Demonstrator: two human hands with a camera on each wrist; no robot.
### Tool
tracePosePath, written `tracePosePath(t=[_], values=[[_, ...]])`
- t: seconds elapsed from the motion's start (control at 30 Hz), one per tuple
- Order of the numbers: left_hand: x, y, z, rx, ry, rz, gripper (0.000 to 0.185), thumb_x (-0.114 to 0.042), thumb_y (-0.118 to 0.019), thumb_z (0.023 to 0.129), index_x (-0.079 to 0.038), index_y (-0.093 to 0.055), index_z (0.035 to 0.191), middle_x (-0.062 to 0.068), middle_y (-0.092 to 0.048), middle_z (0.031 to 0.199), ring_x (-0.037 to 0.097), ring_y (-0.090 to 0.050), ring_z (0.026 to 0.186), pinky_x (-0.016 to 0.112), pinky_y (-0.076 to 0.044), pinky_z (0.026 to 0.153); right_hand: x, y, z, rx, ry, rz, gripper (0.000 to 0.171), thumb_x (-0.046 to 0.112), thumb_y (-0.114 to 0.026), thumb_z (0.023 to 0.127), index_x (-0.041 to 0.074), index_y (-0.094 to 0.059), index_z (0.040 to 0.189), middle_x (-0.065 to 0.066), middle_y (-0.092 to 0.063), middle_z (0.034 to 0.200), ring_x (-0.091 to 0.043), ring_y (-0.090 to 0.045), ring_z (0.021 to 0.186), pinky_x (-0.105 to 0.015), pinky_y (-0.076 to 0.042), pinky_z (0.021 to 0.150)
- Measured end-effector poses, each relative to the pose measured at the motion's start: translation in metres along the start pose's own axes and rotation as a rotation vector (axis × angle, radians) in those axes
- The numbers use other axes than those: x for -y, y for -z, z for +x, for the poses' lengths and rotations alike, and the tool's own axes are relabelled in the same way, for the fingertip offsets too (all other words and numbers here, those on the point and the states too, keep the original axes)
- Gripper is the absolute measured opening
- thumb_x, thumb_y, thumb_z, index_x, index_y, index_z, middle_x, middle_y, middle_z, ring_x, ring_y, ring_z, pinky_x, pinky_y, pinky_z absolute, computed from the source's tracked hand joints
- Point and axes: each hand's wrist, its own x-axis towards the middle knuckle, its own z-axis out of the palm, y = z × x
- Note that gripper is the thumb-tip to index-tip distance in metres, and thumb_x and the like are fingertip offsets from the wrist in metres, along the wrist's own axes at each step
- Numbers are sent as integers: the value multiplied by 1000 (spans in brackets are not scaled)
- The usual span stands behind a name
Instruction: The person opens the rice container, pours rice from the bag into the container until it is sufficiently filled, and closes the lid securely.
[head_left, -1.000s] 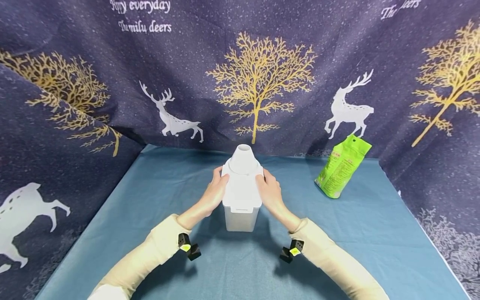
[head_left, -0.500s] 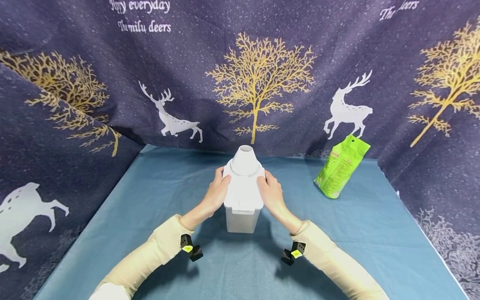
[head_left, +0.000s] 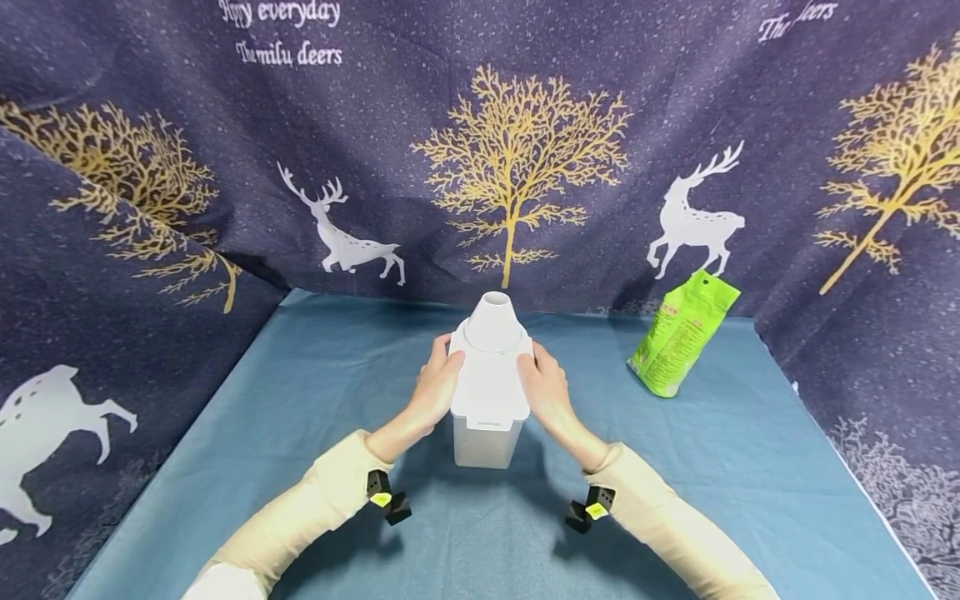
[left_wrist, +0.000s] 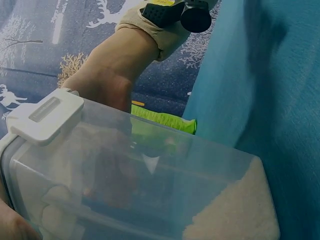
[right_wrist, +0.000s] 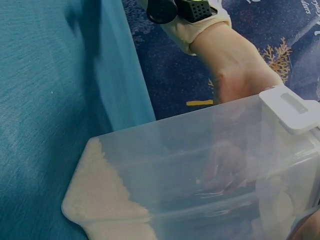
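Observation:
A translucent plastic storage container (head_left: 483,446) is held between both hands above the middle of the cloth-covered table. Its white lid (head_left: 491,387) carries a white cone-shaped cap (head_left: 496,327) at the far end and a clip at the near end. My left hand (head_left: 437,387) grips the lid's left side, thumb along the top edge. On the opposite side, my right hand (head_left: 546,387) grips likewise. The fingers beneath the lid are mostly hidden from the head view. Pale grains (left_wrist: 240,210) lie in the container's bottom, with a sloping surface in both wrist views.
A green printed bag (head_left: 682,333) stands at the back right of the blue table cloth (head_left: 337,358). Behind it hangs a dark blue fabric backdrop (head_left: 420,100) with deer and trees. A small black camera sits on each wrist.
Both hands and the container have shifted slightly to the right and toward the near side in the head view. The grip stays the same, and the green bag has not moved.

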Motion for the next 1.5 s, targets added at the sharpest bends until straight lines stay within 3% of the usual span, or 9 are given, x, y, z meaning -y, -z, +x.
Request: tracePosePath(t=[0.43,0.6,0.97,1.03,1.1,1.2,1.27,1.4,1.5], values=[[-4,-7,-5,-17,-13,7,54,-33,-36,99,-12,-32,148,17,-48,146,38,-45,129,55,-35,105,-2,7,-4,0,4,-19,49,26,-33,95,12,-50,140,-13,-65,121,-30,-59,101,-49,-46,90],[-6,-10,-7,-22,-27,46,53,-33,-35,98,-12,-33,147,16,-51,143,37,-52,122,54,-39,100,-3,12,-6,-4,3,-26,48,26,-34,95,12,-52,138,-12,-66,116,-30,-59,96,-48,-47,87],[-10,-18,-10,-5,-24,37,54,-33,-35,98,-12,-32,147,19,-56,134,31,-56,107,49,-43,93,-5,19,-9,-5,-11,-46,47,27,-34,96,10,-53,135,-14,-64,123,-32,-59,104,-49,-46,91],[-10,-19,-10,-5,-26,37,54,-32,-35,98,-11,-32,147,18,-61,124,29,-56,98,45,-43,87,-6,20,-10,-6,-9,-52,45,27,-34,96,10,-55,132,-13,-64,120,-31,-59,102,-48,-46,89],[-9,-20,-10,0,-30,33,54,-32,-35,98,-11,-32,148,14,-62,103,25,-53,83,38,-42,77,-7,22,-11,-6,-7,-59,43,27,-35,96,10,-56,129,-13,-64,117,-30,-59,99,-47,-46,88],[-9,-22,-11,16,-32,24,54,-31,-35,98,-10,-31,148,5,-48,77,19,-41,66,31,-34,65,-9,24,-12,-6,-7,-63,44,27,-35,96,9,-56,130,-14,-64,119,-30,-59,101,-48,-46,89],[-9,-24,-11,30,-30,15,54,-31,-34,99,-10,-30,148,2,-40,72,18,-35,62,31,-31,61,-10,25,-13,-10,-10,-65,46,27,-35,95,9,-55,132,-15,-64,122,-32,-59,104,-50,-45,91],[-9,-26,-13,42,-31,15,54,-31,-34,99,-11,-30,148,5,-45,77,20,-41,69,32,-34,66,-11,29,-14,-4,-16,-62,48,26,-35,95,8,-52,137,-16,-61,129,-33,-58,112,-52,-43,96],[-9,-27,-14,38,-32,22,54,-32,-34,98,-11,-30,148,11,-55,93,24,-49,83,36,-39,75,-12,30,-15,11,-22,-55,49,26,-34,96,8,-50,139,-16,-59,132,-33,-57,115,-52,-43,97]])
